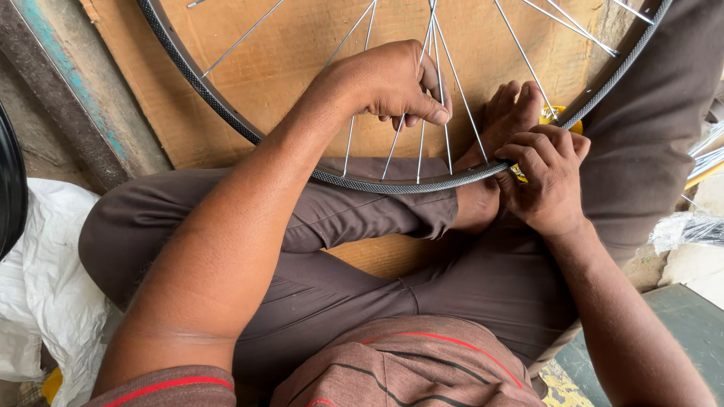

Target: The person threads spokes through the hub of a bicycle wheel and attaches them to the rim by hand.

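Wheel rim rests across the person's crossed legs. Most visible spokes already laced. Left hand, grip pinched on one spoke; right hand, grip closed on rim edge. Seating/truing appears left.

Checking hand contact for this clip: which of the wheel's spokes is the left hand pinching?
The left hand pinches the spokes crossing at the wheel's middle, under its thumb; spokes further left and right run free to the rim.

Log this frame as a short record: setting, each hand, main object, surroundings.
setting: person sits cross-legged on brown cardboard sheet
main object: dark-rimmed bicycle wheel with thin silver spokes, resting across the lap
left hand: pinching spokes
right hand: gripping the rim, holding a yellow-handled tool
surroundings: white plastic sack
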